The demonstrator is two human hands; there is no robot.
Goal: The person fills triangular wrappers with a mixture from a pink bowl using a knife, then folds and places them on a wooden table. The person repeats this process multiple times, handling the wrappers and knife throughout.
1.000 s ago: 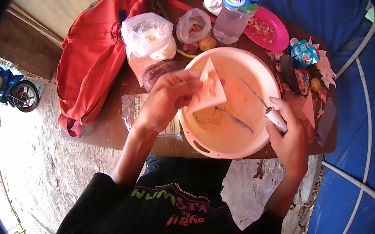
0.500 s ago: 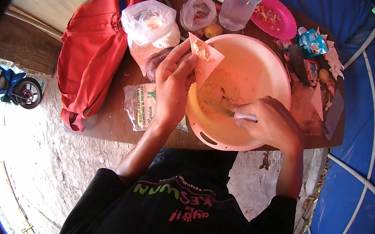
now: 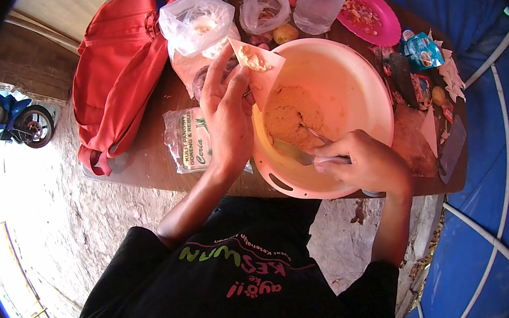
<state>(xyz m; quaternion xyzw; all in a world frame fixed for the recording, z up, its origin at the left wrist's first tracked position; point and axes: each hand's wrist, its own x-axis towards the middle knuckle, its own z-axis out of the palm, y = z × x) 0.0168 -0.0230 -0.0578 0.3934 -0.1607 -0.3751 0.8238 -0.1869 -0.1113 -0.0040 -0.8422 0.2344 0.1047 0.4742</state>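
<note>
My left hand (image 3: 228, 102) pinches a square wonton wrapper (image 3: 266, 85) above the left rim of a large pale basin (image 3: 371, 103). A lump of pale filling (image 3: 254, 60) lies on the wrapper's upper part. Inside the basin is a mound of yellowish-brown filling (image 3: 289, 106). Over its near right side, my right hand (image 3: 367, 162) is closed around the handle of a knife-like metal utensil (image 3: 293, 151), its blade low near the mound. A second thin metal utensil (image 3: 315, 132) sticks into the mound; its far end is hidden by my right fingers.
A red bag (image 3: 113, 74), a plastic bag of white stuff (image 3: 197, 27) and a wrapper packet (image 3: 190, 142) lie left. Behind the basin stand a clear water container (image 3: 318, 9) and a pink plate (image 3: 377, 16). Right are a blue pouch (image 3: 422, 50) and scraps.
My left hand has shifted slightly left with the wrapper, which now lies flatter. My right hand stays over the basin, and the blade has dipped a little nearer its front. The view has shifted slightly.
</note>
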